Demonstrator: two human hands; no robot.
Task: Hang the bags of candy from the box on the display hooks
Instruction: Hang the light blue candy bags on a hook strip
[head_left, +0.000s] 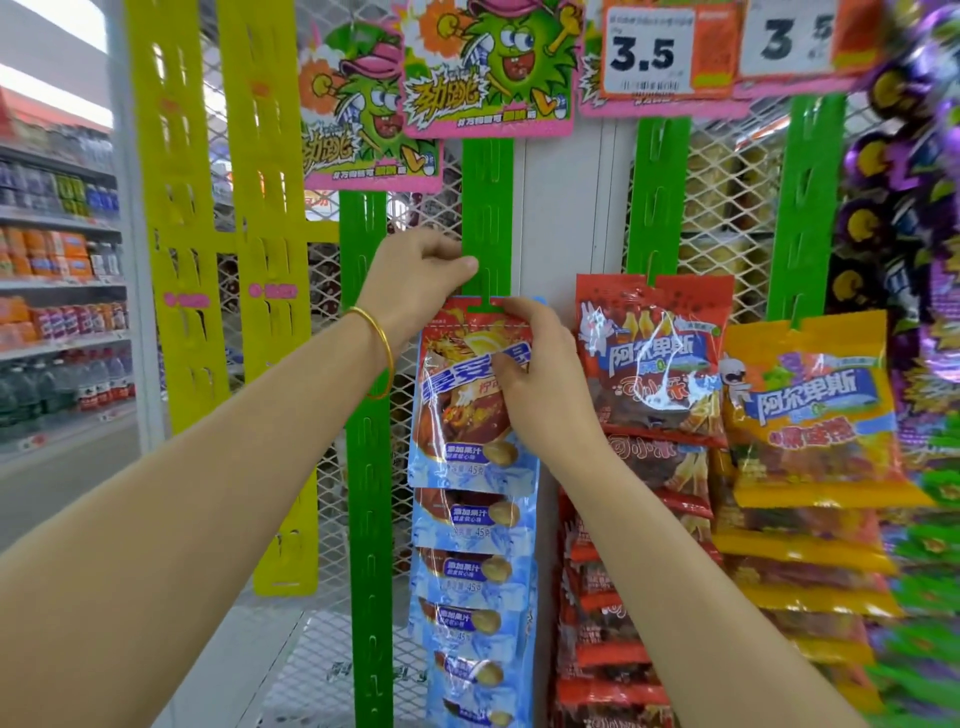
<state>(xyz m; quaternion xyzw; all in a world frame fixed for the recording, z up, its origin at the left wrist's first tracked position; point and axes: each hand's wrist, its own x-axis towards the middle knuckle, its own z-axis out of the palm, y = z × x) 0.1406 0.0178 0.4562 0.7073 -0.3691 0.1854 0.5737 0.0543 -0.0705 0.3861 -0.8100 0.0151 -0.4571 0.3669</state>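
The left hand (415, 275) has its fingers curled, with the thumb tip pressed on the left edge of the green strip (487, 208). It seems to pinch the strip and steady it, though the fingertips behind are hidden. Just below that thumb sits the hook (485, 307), a green tab showing through the hole in the header of the bag (462, 415). The bag hangs under the left fingers and reaches across to the right hand (540, 379). That hand grips its upper right part, thumb on the printed front and the other fingers wrapped over the top right corner. Whether the header is fully seated on the hook or only started, I cannot tell.

To do this step well, I judge the left hand should brace the strip right above the hook so it does not swing away. The right fingers should push the header flat and straight back until the tab is through the hole. They can then ease the bag down so its weight rests on the hook. The film looks soft and slippery, so a pinch near the header should give better control than one lower down. Release the right fingers first, and see that the bag settles over the row (470, 525) below the right palm without knocking it. Red bags (654, 364) hang just right of the right fingers, so keep the wrist off them. The box is not in view.
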